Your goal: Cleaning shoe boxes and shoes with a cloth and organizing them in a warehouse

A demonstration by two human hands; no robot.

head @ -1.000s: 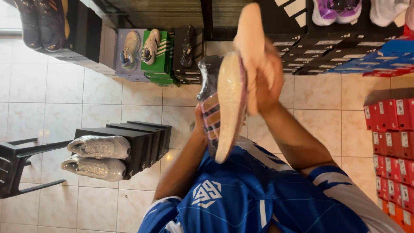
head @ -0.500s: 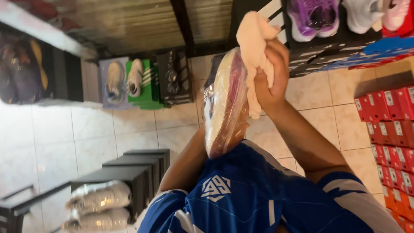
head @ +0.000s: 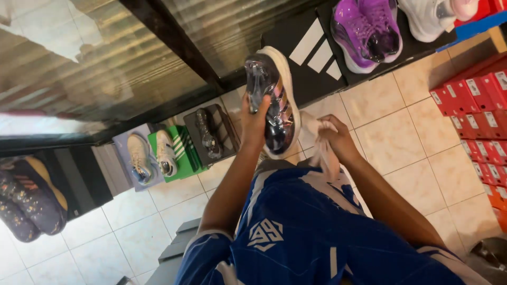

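The light is bright and even. The glass pane [head: 105, 58] shows streaky reflections and a white glare at its left side. Below the pane, shoes look slightly soft, edges distorted.

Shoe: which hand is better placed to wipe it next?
Right, likely. The right hand already grips the cloth close beside the shoe, near its sole edge. The left hand is occupied, wrapped around the shoe and holding it up.

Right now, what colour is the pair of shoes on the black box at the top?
Purple, glossy, seen in the head view: the pair of shoes sits on the black box.
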